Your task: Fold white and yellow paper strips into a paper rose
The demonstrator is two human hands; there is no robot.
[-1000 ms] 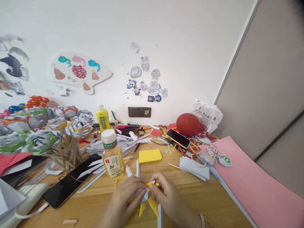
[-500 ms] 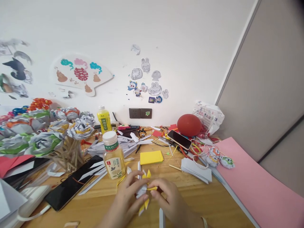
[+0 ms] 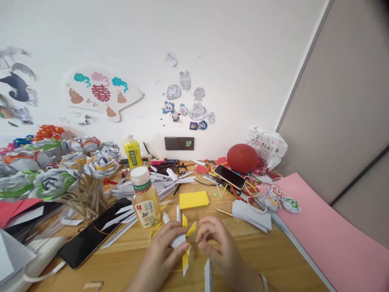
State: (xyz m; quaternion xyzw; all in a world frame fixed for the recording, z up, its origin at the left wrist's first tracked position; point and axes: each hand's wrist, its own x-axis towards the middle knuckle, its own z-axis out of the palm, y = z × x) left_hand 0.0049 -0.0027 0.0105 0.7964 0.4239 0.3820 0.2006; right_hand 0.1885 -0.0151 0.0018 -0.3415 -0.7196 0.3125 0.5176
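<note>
My left hand (image 3: 161,251) pinches a small folded piece of white and yellow paper strips (image 3: 184,243) just above the wooden table (image 3: 273,259). Yellow tips stick out above and below the fingers. My right hand (image 3: 219,243) hovers a little to the right of the piece with its fingers curled and apart from the paper, holding nothing that I can see. A white paper strip (image 3: 208,275) lies on the table below my hands.
A bottle of yellow tea (image 3: 145,198) stands just behind my left hand, a yellow paper stack (image 3: 193,199) behind it. A black tablet (image 3: 91,235) lies left, paper roses (image 3: 60,170) further left. A phone (image 3: 229,176), red balloon (image 3: 241,158), white strips (image 3: 252,215) and pink sheet (image 3: 328,239) lie right.
My right hand has let go of the folded piece and drawn slightly right. The piece has turned in my left hand, so its yellow tips point differently.
</note>
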